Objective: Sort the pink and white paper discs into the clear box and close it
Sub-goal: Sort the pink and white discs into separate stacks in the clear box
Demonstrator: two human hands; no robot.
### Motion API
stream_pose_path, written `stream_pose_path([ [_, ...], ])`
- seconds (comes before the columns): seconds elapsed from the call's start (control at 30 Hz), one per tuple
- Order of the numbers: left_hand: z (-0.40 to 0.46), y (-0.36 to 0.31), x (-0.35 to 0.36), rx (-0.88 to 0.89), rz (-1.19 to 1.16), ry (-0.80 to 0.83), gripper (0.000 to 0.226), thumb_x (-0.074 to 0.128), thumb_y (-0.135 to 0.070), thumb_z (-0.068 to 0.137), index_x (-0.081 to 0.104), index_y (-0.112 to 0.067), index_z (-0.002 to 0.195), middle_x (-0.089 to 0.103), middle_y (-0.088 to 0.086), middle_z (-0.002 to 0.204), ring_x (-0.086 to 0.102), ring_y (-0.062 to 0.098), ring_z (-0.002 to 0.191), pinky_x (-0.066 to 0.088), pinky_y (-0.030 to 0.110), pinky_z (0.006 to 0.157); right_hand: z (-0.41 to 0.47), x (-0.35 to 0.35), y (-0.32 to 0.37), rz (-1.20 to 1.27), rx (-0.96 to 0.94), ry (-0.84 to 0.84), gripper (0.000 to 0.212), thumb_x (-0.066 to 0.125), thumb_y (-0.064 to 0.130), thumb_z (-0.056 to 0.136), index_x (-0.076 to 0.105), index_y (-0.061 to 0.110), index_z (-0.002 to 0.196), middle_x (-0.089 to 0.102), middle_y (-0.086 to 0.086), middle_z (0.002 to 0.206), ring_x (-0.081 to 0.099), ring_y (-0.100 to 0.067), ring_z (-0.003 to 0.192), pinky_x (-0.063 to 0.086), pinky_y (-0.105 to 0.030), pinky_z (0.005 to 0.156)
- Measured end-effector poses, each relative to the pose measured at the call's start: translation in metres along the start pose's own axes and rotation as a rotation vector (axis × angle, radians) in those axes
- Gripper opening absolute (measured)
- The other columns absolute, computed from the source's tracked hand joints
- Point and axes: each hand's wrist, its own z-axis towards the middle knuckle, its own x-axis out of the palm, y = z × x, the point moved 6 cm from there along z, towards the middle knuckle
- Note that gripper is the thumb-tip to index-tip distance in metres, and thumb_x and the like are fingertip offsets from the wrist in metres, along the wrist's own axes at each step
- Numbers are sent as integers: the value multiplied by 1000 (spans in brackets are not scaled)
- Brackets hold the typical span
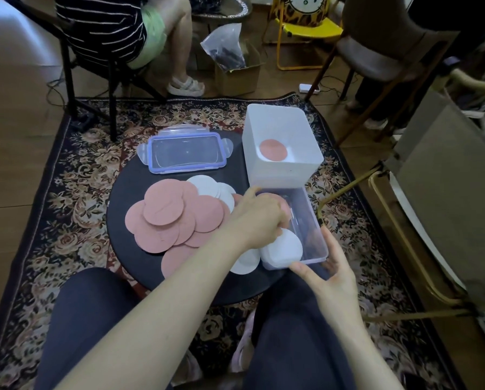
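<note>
Head view: my left hand [259, 218] reached over the clear box [317, 237], fingers curled down onto a white disc [287, 244] leaning inside it; the grip itself was hidden. My right hand [330, 273] lay open against the box's near corner. Pink discs [176, 218] covered the black table [128, 190]; the lid [186, 152] lay behind them.

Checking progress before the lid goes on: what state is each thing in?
clear box: open, holds white discs
lid: off, lying on table
white bin: open, one pink disc inside
pink discs: piled on table
left hand: reaching into clear box
right hand: steadying clear box
</note>
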Motion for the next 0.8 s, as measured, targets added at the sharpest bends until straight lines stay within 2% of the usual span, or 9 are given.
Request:
stream_pose_path([
  [0.13,-5,-2,2,10,10,-40,30,49,-8,89,71,-24,101,44,-12,87,47,14,106,0,28,104,1,0,0,12,-7,7,82,84,28,61,45,43,131,48,15,142,47,-3,129,40,-39,109],
  [0.23,-8,1,1,2,-31,-74,32,45,-9,93,69,-23,107,58,-9,95,48,16,108,-1,30,109,0,1,1,17,-14,15,81,89,25,60,47,45,127,51,12,139,52,-6,125,43,-36,106],
  [0.3,-11,1,0,15,-40,-102,29,45,-11,95,68,-21,109,63,-6,105,48,18,111,0,35,114,0,1,2,16,-13,20,81,84,25,59,47,43,129,53,10,139,55,-7,122,46,-32,103],
  [0.4,-23,4,-5,22,-117,-283,28,53,-13,91,70,-22,110,66,-4,111,55,20,112,7,36,112,0,1,5,13,-22,29,83,79,25,59,45,34,134,53,10,138,56,-6,120,47,-25,100],
  [0.47,-37,12,-9,-6,-221,-430,25,59,-17,82,73,-21,103,68,-3,101,62,23,100,13,34,107,0,1,5,-1,-32,30,83,80,27,60,45,33,135,52,11,138,55,-8,122,47,-30,101],
  [0.53,-53,21,-10,-49,-301,-487,28,56,-29,84,71,-23,107,66,-5,102,59,18,102,12,33,109,-3,-1,5,-77,-51,1,84,83,32,61,44,33,136,48,16,138,50,-8,126,43,-39,106],
  [0.6,-73,29,-11,-103,-359,-506,35,52,-39,84,70,-25,111,64,-8,106,53,10,106,12,32,111,-6,-3,13,-236,-132,-51,86,85,40,63,44,29,138,43,15,139,39,-7,133,36,-43,111],
  [0.67,-93,39,-10,-161,-364,-517,38,51,-44,84,69,-27,113,63,-10,109,50,6,109,15,32,111,-13,-3,27,-374,-266,-106,80,77,40,66,46,22,138,40,9,140,33,-9,135,32,-43,112],
  [0.8,-131,58,-2,-289,-363,-538,40,53,-47,84,67,-29,117,61,-11,115,50,7,113,20,30,108,-35,15,59,-467,-549,-171,49,71,33,78,61,12,121,55,-3,123,47,-20,118,36,-34,102],
])
